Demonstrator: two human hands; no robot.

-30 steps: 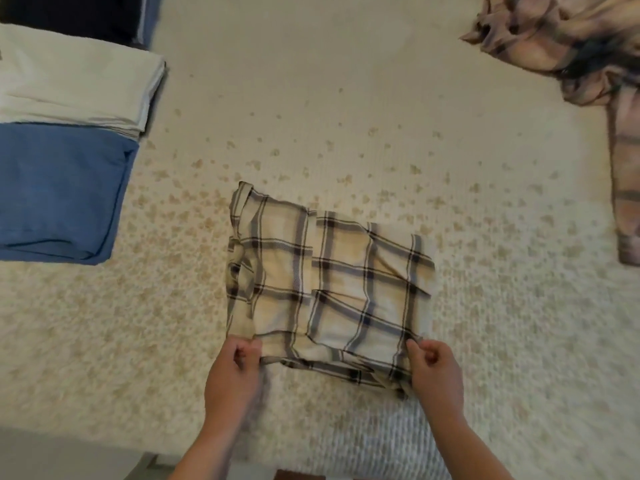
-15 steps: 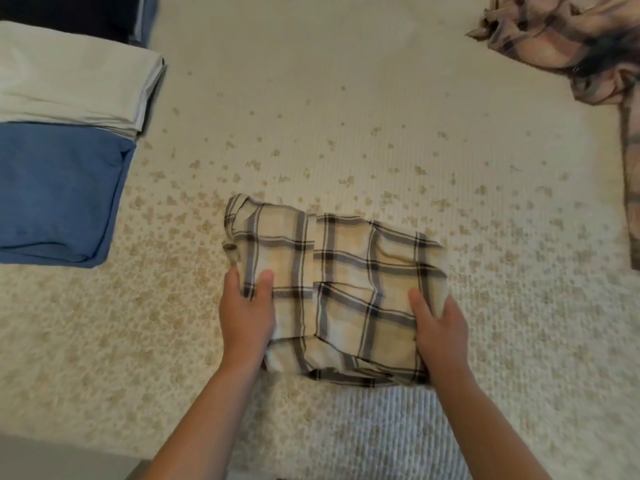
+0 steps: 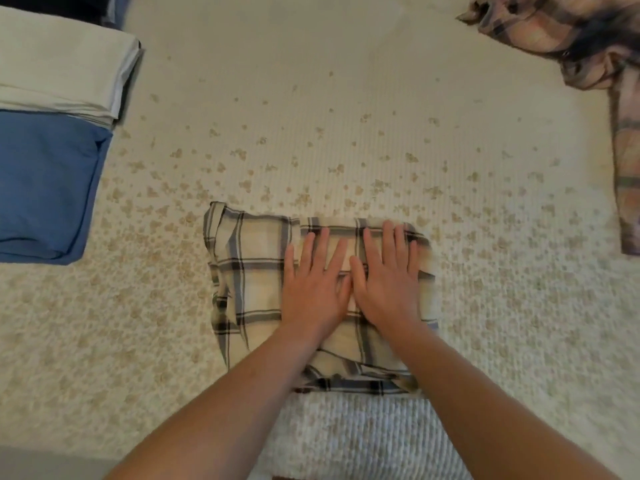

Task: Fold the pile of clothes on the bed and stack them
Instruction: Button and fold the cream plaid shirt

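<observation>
On the bed [image 3: 346, 98], left hand [image 3: 313, 289] and right hand [image 3: 386, 285] press the folded plaid shirt [image 3: 249, 282], fingers [image 3: 323, 244] spread flat; folded blue garment [image 3: 45, 188] far left, crumpled plaid shirt [image 3: 571, 32] far right.

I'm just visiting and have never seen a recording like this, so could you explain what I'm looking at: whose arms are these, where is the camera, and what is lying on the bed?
No machine here: a person wears one camera on the head, looking down at their own arms. The left hand and right hand lie flat, side by side, fingers straight, pressing on a folded cream plaid garment. Nothing is gripped. It rests on a cream bedcover speckled with tan. At the left edge sit folded clothes: a blue piece nearest, a white one beyond it, and something dark behind that, too cut off to identify. At the upper right a pinkish plaid garment lies crumpled, not yet folded.
</observation>
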